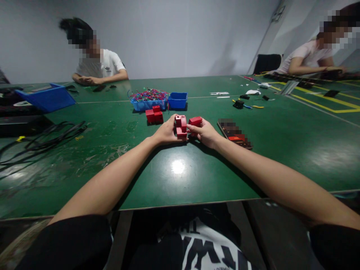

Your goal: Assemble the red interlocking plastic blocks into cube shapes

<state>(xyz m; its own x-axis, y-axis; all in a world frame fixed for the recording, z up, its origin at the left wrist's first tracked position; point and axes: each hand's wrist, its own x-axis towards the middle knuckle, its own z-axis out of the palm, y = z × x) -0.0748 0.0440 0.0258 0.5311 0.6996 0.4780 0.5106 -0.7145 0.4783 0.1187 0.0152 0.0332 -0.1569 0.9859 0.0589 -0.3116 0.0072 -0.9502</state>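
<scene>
My left hand [168, 131] is closed around a red stepped block [181, 126], holding it just above or on the green table. Close beside it on the right, my right hand [206, 133] grips a second red block [195, 122] between thumb and fingers. The right fingertips come up to the edge of the left block; whether they touch it I cannot tell. Another red stepped block [154, 115] stands on the table beyond my left hand.
A light-blue tray [149, 105] heaped with coloured wires stands beside a blue bin [177, 100]. A phone [234, 134] lies right of my right hand. Black cables [50, 140] spread at left; pliers [247, 106] lie back right. Two people sit across the green table [180, 183].
</scene>
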